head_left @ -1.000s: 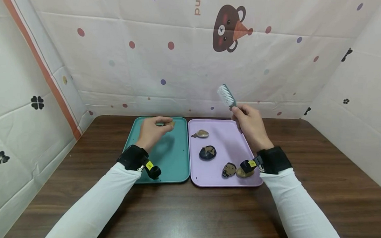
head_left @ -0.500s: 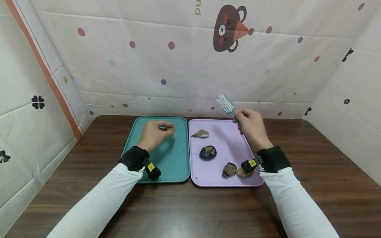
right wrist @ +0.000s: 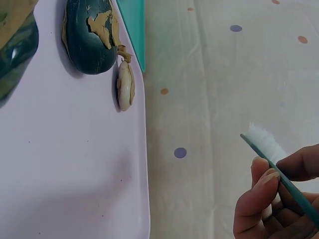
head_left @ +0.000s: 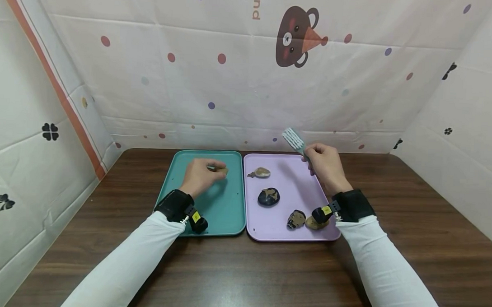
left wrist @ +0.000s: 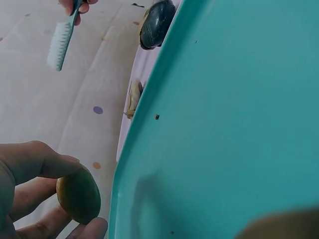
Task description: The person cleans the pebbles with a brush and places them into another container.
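Observation:
Over the far part of the teal tray (head_left: 232, 207), my left hand (head_left: 199, 176) pinches a smooth, oval, greenish-brown stone (left wrist: 79, 195) between thumb and fingers. My right hand (head_left: 326, 167) grips a small brush (head_left: 293, 140) by its handle, above the far right of the lilac tray (head_left: 284, 234). Its white bristles (right wrist: 266, 142) are apart from the stone. On the lilac tray lie a small pale stone (head_left: 262, 172) with dried mud, a dark stone (head_left: 268, 196) with tan mud patches, a mud-caked stone (head_left: 296, 219) and a tan stone (head_left: 314, 223), partly hidden by the right wrist camera.
Both trays stand side by side on a brown wooden table (head_left: 241, 280). A white patterned cloth (head_left: 171, 92) rises behind and at both sides. Small dark crumbs (left wrist: 157, 117) are scattered on the teal tray.
The brush has come down and tilted further leftward as the right hand lowered a little. My left hand has shifted slightly nearer and to the right, with the stone turned between its fingers.

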Tool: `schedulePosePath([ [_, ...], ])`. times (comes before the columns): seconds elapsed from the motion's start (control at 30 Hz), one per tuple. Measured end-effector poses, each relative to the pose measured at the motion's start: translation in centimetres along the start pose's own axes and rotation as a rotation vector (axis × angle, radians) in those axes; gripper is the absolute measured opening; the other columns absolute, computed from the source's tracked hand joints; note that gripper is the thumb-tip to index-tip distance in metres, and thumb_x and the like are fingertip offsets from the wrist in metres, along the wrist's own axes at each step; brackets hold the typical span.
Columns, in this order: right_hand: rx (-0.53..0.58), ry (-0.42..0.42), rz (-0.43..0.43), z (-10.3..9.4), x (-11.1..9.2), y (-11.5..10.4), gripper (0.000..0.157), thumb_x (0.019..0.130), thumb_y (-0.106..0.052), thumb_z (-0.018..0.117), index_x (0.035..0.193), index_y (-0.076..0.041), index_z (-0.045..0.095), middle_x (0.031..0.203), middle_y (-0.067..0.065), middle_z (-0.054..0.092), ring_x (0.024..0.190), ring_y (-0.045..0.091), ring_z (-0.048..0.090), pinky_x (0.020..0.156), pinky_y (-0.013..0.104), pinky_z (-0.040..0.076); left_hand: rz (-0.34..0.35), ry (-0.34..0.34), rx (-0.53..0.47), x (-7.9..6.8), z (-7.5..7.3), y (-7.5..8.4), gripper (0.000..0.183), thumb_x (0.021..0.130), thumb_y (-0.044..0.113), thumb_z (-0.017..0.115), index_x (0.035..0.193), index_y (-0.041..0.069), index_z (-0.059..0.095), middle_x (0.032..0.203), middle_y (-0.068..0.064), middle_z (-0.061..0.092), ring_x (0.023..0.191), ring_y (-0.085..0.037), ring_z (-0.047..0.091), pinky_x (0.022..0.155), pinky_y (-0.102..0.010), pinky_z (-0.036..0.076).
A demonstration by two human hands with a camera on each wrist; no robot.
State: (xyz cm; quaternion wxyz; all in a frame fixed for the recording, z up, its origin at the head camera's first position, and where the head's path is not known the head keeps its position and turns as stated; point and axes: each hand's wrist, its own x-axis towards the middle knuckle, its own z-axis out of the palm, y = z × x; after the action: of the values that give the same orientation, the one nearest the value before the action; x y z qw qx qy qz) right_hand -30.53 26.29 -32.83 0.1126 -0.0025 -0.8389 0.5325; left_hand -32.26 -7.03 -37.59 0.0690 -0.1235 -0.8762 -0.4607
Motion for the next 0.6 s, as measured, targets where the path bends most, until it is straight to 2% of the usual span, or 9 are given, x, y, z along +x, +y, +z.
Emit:
schedulePosePath([
  [0.23, -0.002, 0.004, 0.010, -0.02, -0.10, -0.15, 0.036, 0.112, -0.021, 0.050, 0.127, 0.007, 0.066, 0.109, 0.023, 0.066, 0.071, 0.013, 0.053, 0.057, 0.019, 0.052, 0.019, -0.033, 0.037, -0.01, 0.36, -0.55, 0.025, 0.097, 0.011, 0.078, 0.120, 0.000, 0.080, 0.118, -0.014, 0.077, 0.105, -0.031, 0.071, 0.087, -0.044, 0.059],
  [0.6, -0.017, 0.011, -0.003, -0.15, -0.21, -0.20, 0.035, 0.112, -0.022, 0.050, 0.126, 0.007, 0.066, 0.106, 0.021, 0.066, 0.070, 0.014, 0.057, 0.058, 0.021, 0.056, 0.031, -0.062, 0.066, -0.31, 0.79, -0.78, 0.022, 0.095, 0.008, 0.079, 0.115, 0.000, 0.081, 0.113, -0.015, 0.077, 0.101, -0.031, 0.072, 0.078, -0.039, 0.060],
])
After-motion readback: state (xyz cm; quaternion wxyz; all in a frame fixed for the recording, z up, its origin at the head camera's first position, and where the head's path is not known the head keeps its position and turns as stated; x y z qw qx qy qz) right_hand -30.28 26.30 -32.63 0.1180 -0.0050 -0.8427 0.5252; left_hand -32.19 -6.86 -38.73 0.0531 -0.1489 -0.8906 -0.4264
